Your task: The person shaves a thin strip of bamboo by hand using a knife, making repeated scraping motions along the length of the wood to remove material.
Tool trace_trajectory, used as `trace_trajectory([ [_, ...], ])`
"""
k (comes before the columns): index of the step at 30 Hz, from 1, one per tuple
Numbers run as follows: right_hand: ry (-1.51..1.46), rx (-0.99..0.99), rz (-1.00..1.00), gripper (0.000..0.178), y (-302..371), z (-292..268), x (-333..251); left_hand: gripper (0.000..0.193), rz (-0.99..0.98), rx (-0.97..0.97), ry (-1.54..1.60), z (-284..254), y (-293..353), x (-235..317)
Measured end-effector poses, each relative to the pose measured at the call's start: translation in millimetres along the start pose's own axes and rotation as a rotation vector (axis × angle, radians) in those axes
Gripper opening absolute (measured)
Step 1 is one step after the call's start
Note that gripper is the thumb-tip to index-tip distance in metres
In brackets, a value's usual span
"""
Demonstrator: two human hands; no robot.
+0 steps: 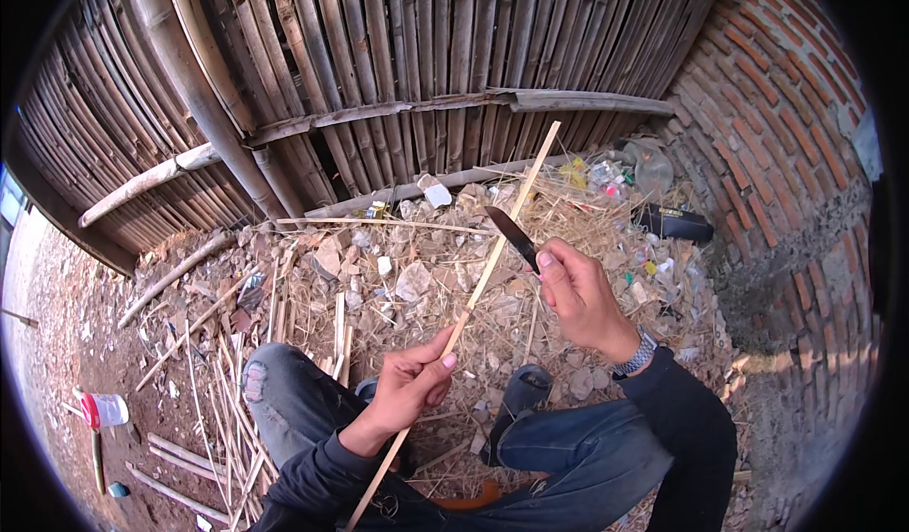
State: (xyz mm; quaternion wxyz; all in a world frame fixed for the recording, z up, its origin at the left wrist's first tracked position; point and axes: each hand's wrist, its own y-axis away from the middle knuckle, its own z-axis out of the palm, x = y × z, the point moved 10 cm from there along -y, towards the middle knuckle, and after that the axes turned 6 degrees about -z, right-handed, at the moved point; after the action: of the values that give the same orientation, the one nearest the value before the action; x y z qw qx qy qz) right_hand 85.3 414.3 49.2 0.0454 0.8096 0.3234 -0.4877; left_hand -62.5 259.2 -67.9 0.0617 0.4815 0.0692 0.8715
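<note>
A long, pale bamboo strip [511, 223] runs slantwise from my lap up toward the bamboo wall. My left hand [405, 387] is closed round its lower part, with the thumb lying along it. In my right hand [579, 293] is a knife [511, 232] with a dark blade, its tip pointing up and to the left. The blade is just right of the strip's upper half; whether its edge touches the strip I cannot tell. Most of the knife's handle is hidden by my fingers.
Split bamboo strips [237, 418] lie in a pile left of my knee. Stones, straw and litter cover the ground ahead, with a dark case [674, 222] near the brick wall [757, 144]. A bamboo wall [426, 49] stands in front. A red-and-white cup [104, 409] is far left.
</note>
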Motion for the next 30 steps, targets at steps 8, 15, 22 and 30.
trace_trajectory([
  [8, 0.211, 0.113, -0.118, 0.036, 1.6, -5.5, -10.2, 0.045, 0.02, -0.121, 0.028, 13.3, 3.7, -1.6],
  [15, 0.056, -0.167, -0.182, 0.038, 23.3, 58.1, -26.3, 0.042, -0.034, -0.094, 0.152, 13.3, 4.0, 1.8],
  [22, -0.158, -0.369, 0.047, 0.05, 22.1, 70.7, -7.8, 0.04, -0.135, -0.145, 0.246, 15.0, 9.7, 3.7],
  [30, -0.547, -0.414, 0.296, 0.054, 31.4, 71.3, 11.5, 0.043, -0.006, -0.072, 0.101, 12.6, 6.3, 11.3],
])
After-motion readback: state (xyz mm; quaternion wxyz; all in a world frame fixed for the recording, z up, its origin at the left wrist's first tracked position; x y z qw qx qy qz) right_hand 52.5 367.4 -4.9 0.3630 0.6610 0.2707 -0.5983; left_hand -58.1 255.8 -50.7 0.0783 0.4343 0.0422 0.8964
